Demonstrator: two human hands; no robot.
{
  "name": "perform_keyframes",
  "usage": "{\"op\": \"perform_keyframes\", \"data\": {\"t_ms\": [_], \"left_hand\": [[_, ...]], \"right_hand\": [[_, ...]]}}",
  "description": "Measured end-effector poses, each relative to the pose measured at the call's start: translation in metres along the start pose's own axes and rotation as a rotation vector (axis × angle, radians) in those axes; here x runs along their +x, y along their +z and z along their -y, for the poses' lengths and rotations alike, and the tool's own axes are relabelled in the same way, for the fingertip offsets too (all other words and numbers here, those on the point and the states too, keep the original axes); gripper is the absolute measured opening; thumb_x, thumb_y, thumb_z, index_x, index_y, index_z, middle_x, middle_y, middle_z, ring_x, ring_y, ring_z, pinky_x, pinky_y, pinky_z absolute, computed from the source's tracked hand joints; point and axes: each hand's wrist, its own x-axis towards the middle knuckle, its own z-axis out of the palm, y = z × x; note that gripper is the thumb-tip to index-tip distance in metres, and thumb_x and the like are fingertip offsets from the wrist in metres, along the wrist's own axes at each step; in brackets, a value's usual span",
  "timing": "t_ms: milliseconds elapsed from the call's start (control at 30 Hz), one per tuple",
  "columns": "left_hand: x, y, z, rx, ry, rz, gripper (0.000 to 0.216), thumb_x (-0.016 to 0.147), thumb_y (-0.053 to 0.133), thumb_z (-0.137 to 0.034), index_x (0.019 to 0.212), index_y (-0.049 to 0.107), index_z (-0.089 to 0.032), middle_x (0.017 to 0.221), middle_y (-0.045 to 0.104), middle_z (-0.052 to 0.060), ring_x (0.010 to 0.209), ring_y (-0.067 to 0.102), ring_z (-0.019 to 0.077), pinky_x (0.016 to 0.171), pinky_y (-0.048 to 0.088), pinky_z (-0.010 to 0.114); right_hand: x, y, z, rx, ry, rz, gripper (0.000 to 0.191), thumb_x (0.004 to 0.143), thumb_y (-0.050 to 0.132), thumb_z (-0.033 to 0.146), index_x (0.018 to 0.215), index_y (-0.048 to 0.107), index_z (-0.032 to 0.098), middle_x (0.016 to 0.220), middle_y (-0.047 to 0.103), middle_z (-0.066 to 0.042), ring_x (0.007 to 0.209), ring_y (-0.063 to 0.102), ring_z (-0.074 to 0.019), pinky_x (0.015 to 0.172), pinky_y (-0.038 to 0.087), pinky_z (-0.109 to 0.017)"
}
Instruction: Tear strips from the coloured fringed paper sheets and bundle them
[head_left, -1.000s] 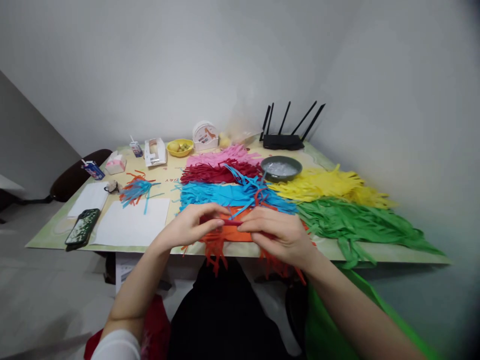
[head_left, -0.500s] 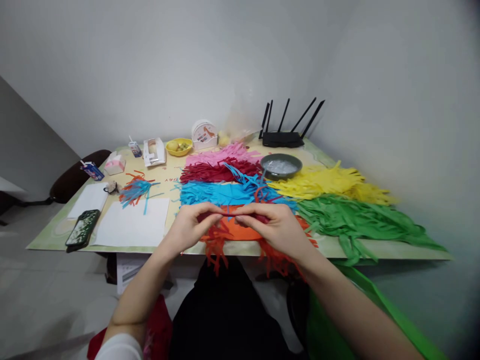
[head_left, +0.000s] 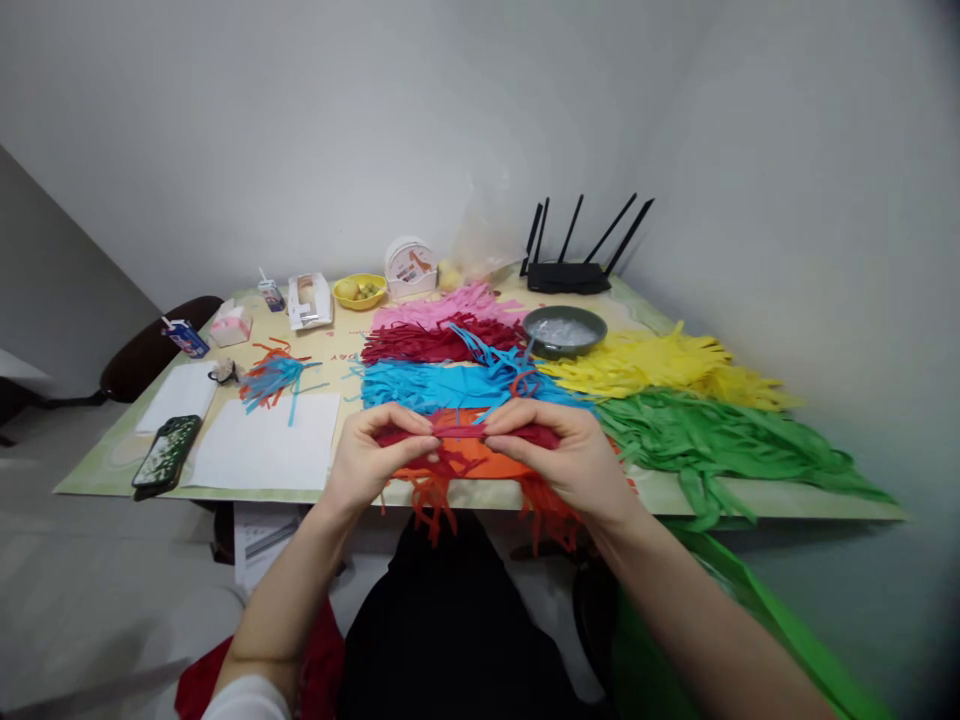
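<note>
Between my two hands a dark red fringed strip (head_left: 460,432) is stretched level above the table's front edge. My left hand (head_left: 379,452) pinches its left part between thumb and fingers. Its right part is pinched the same way by my right hand (head_left: 566,455). Loose red ends show around both palms. Just beneath lies an orange fringed sheet (head_left: 487,463), its fringes hanging over the edge. Behind it are a blue fringed sheet (head_left: 442,383), a dark red fringed pile (head_left: 435,341) and a pink fringed pile (head_left: 450,306).
Yellow fringe (head_left: 667,368) and green fringe (head_left: 742,440) cover the right side. A grey bowl (head_left: 564,345) and a black router (head_left: 570,278) stand behind. To the left lie white paper (head_left: 262,450), a phone (head_left: 166,452) and a blue-orange tassel (head_left: 274,378).
My hands have moved slightly apart, and the red strip between them looks wider and flatter. Both hands still pinch it.
</note>
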Motion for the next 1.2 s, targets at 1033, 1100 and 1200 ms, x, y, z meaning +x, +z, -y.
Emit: {"op": "perform_keyframes", "data": {"t_ms": [1033,1100,1200], "left_hand": [[0.013,-0.02,0.023,1.173,1.279,-0.098,0.021,0.088,0.063,-0.017,0.105,0.069,-0.027,0.098,0.078,-0.001,0.097,0.068,0.0172,0.107,0.034,0.043],[0.015,-0.022,0.026,1.168,1.265,-0.085,0.022,0.089,0.062,-0.017,0.107,0.069,-0.027,0.1,0.077,0.0,0.102,0.067,0.0181,0.108,0.034,0.044],[0.02,-0.02,0.032,1.123,1.202,-0.1,0.027,0.087,0.064,-0.015,0.111,0.068,-0.028,0.101,0.077,0.001,0.108,0.066,0.0193,0.109,0.033,0.046]], "right_hand": [[0.014,0.004,0.002,-0.069,0.178,0.386,0.031,0.088,0.06,0.045,0.083,0.07,0.016,0.077,0.072,-0.005,0.064,0.063,-0.0141,0.06,0.049,-0.025],[0.017,0.011,-0.005,0.093,0.295,0.426,0.033,0.083,0.066,0.047,0.076,0.068,0.015,0.067,0.069,-0.003,0.048,0.051,-0.0085,0.046,0.04,-0.022],[0.017,0.023,-0.014,0.247,0.365,0.336,0.032,0.077,0.072,0.047,0.079,0.066,0.016,0.061,0.066,0.0,0.04,0.041,-0.0051,0.04,0.032,-0.02]]}}
